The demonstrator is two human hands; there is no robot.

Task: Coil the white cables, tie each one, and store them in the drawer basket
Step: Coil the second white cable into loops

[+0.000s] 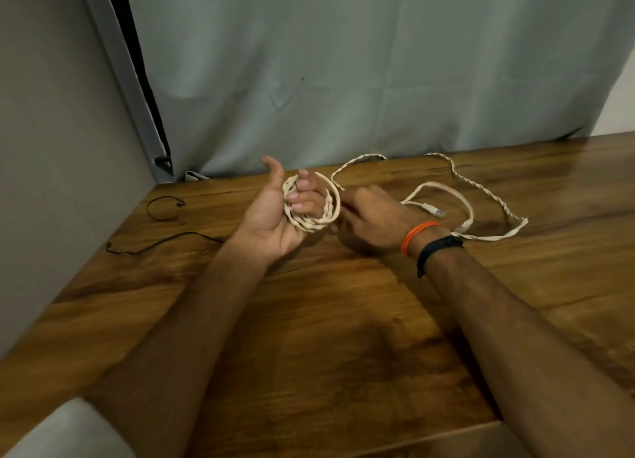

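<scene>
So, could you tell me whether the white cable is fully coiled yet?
Only partly coiled. Several loops of the white cable sit around the left hand fingers, while the rest trails loose across the table.

Single head-worn view, looking forward and down. Close over a table, facing a curtain behind it.

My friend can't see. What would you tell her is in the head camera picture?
A person's left hand holds a coil of white cable looped round its fingers, while the right hand pinches the cable beside the coil. The rest of the cable trails loose across a wooden table, and a thin black wire lies at the left.
</scene>
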